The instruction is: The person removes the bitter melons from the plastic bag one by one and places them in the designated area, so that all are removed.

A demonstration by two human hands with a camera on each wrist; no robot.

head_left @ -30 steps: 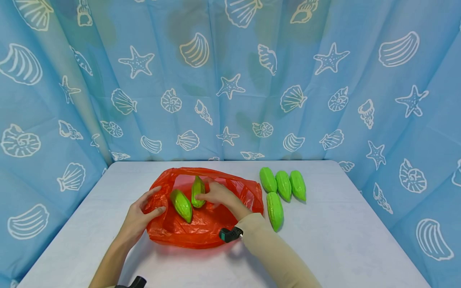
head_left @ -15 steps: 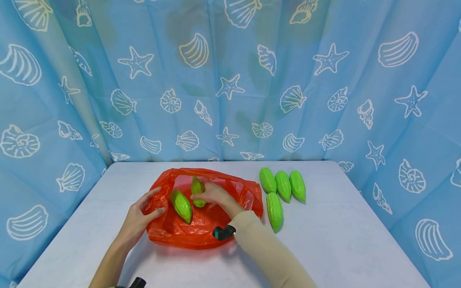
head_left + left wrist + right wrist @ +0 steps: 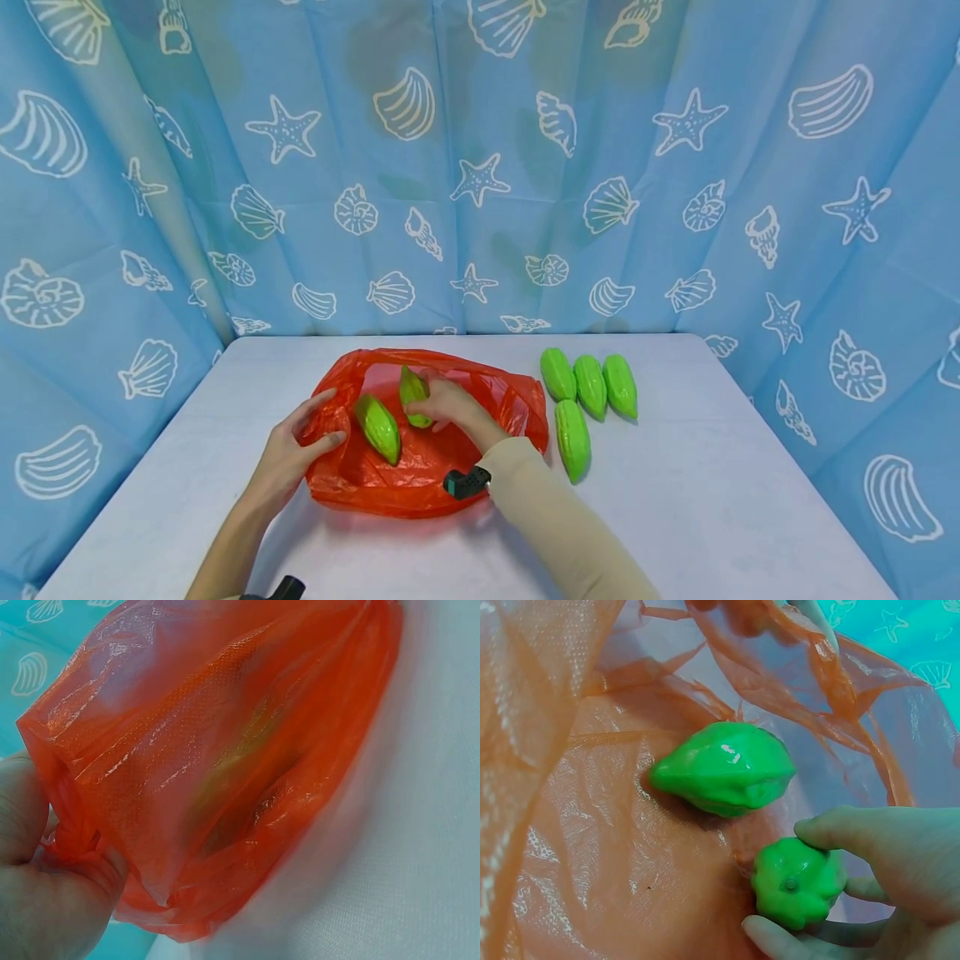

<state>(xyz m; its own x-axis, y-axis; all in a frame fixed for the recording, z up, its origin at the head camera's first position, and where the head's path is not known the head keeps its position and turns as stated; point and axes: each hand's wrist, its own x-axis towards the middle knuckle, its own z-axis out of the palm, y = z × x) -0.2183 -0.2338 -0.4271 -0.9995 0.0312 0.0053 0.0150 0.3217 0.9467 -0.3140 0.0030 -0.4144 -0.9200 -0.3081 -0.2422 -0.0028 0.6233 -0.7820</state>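
A red plastic bag (image 3: 420, 498) lies with its mouth wide on the white table. My left hand (image 3: 291, 442) grips the bag's left edge, the thumb inside and the fingers outside; in the left wrist view the film (image 3: 187, 750) bunches at the thumb. Inside the bag, my right hand (image 3: 450, 404) holds a green ridged gourd (image 3: 411, 390) between thumb and fingers. The right wrist view shows its blunt end (image 3: 791, 885) with fingertips on both sides. A second ridged gourd (image 3: 378, 429), pointed at one end, rests left of it on the bag's bottom.
Right of the bag, three matching green gourds (image 3: 590, 387) lie side by side, with another gourd (image 3: 573, 442) in front of them. A blue shell-print curtain (image 3: 480, 208) hangs behind the table (image 3: 712, 500).
My right hand has shifted slightly left and closed around the gourd, which now tilts a little. The left hand and the bag keep their places.
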